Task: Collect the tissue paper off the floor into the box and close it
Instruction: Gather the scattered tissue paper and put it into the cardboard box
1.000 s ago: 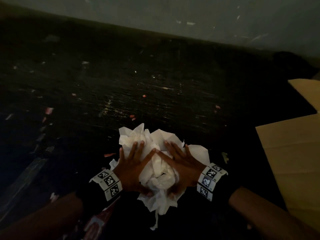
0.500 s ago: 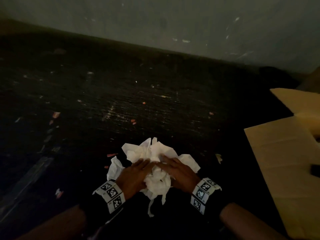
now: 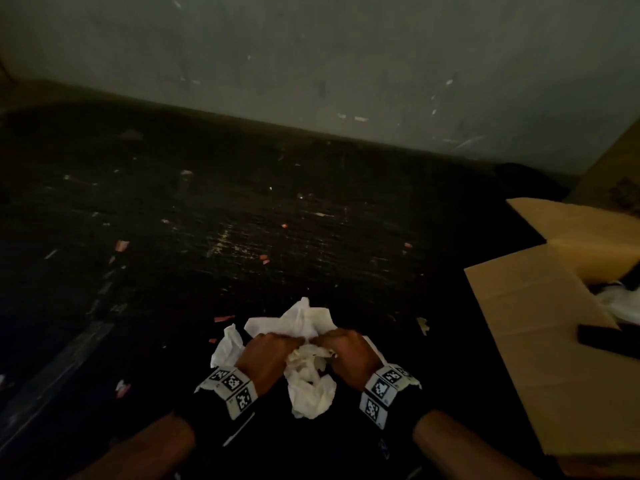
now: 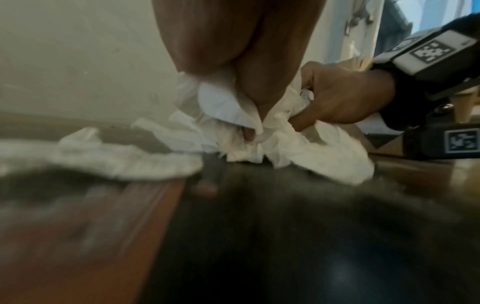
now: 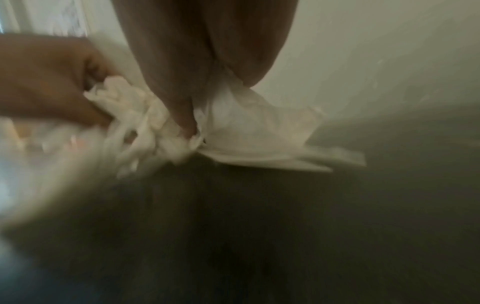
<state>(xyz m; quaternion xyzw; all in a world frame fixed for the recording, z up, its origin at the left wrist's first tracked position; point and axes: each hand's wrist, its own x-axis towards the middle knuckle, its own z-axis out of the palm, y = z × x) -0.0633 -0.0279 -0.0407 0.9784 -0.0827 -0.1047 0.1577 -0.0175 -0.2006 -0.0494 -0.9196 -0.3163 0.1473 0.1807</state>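
Note:
A crumpled bundle of white tissue paper [image 3: 308, 362] lies low over the dark floor in the head view. My left hand [image 3: 268, 353] grips its left side and my right hand [image 3: 346, 349] grips its right side, fingers curled into the paper. The left wrist view shows my left hand [image 4: 246, 115] pinching tissue paper [image 4: 280, 144], with the right hand [image 4: 342, 98] beside it. In the right wrist view my right hand [image 5: 187, 115] digs into the tissue paper [image 5: 246, 131]. An open cardboard box [image 3: 540, 341] stands at the right with some white paper inside [image 3: 620, 303].
Small scraps [image 3: 121, 244] dot the dark floor [image 3: 242, 220]. A pale wall [image 3: 311, 64] runs along the far side. A black bar-shaped object [image 3: 606, 341] lies on the box flap. A loose tissue piece [image 3: 227, 344] sticks out left of my left hand.
My flat hands have curled into fists on the tissue, bunching the pile smaller and drawing it toward me. The view has shifted, and more of the box shows.

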